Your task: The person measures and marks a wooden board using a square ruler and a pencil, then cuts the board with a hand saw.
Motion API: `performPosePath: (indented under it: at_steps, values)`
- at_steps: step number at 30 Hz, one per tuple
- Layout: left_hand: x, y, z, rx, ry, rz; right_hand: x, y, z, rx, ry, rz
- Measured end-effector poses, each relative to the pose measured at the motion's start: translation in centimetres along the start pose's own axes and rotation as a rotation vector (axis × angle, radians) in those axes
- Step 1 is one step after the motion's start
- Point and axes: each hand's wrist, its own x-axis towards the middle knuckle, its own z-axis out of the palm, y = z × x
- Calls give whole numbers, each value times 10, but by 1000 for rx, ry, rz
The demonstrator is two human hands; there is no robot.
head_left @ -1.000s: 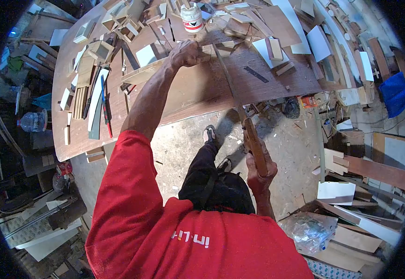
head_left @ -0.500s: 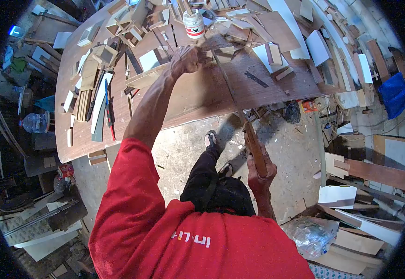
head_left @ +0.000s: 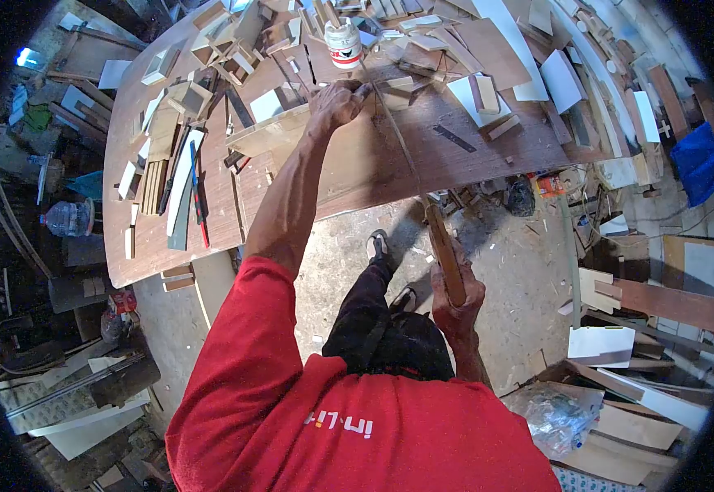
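Observation:
My right hand (head_left: 459,291) is wrapped round the wooden handle of a handsaw (head_left: 443,250), whose thin blade points away from me, seen nearly edge-on. The blade's far part lies across the end of a long pale wooden board (head_left: 271,131) on the brown table (head_left: 340,184). Over that board, just left of the blade, my left hand (head_left: 339,105) is closed with bent fingers, pressing or gripping its top edge. The fingertips are partly hidden. A white tub (head_left: 343,47) with sticks in it stands just beyond my left hand.
A dark flat metal strip (head_left: 453,138) and a white panel with a block (head_left: 481,98) lie on the right. At the left are wood strips (head_left: 154,184) and a red-and-blue tool (head_left: 198,197). Wood offcuts and a plastic bag (head_left: 555,418) lie lower right.
The view has shifted slightly, so the table appears farther right. My left hand stays at the board beside the blade, and my right hand still holds the saw.

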Motion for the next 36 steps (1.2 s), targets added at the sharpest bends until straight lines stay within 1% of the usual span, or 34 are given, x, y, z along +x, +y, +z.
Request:
performPosePath:
  at_steps: [3, 5, 7, 11, 13, 17, 21, 23, 25, 26, 28, 29, 30, 33, 35, 36]
  values:
    - [0, 3, -3, 6, -10, -28, 1, -6, -2, -9, -23, 24]
    - [-2, 5, -2, 34, -13, -44, 0, -6, -2, -3, -13, -53]
    - [-7, 6, -1, 6, 67, -3, -1, -4, -2, -7, -14, -25]
    - [-5, 3, 4, 64, 81, 13, 9, -10, 4, 0, -9, 14]
    - [3, -7, 12, -52, 154, 78, 8, -8, 5, 2, -24, 16]
    - [7, -13, 14, 3, 131, 92, 4, -9, 3, -40, -47, -19]
    - [-3, -6, 5, 34, 104, 94, 11, -8, 5, 9, -16, -9]
    - [-2, -6, 5, 62, 99, 113, 12, -8, 8, -14, -10, -23]
    - [2, -4, 5, 30, 91, 30, 12, -7, 10, 6, -16, -31]
    - [4, -4, 5, 33, 85, 39, 13, -8, 10, 27, -34, -49]
    - [5, -9, 4, -10, 33, 20, 10, -11, 6, 8, -68, -6]
    - [6, -10, 8, 20, 78, 11, 9, -10, 5, -10, -43, -58]
    - [8, -12, 10, 25, 75, 17, 9, -10, 4, -32, -19, -110]
    - [6, -15, 11, -29, 69, 50, 11, -13, 3, -49, 10, -114]
    - [2, -14, 9, 5, 106, 151, 25, -8, 13, -61, 19, -130]
    - [0, -12, 8, 8, 104, 154, 31, -5, 17, -72, 25, -153]
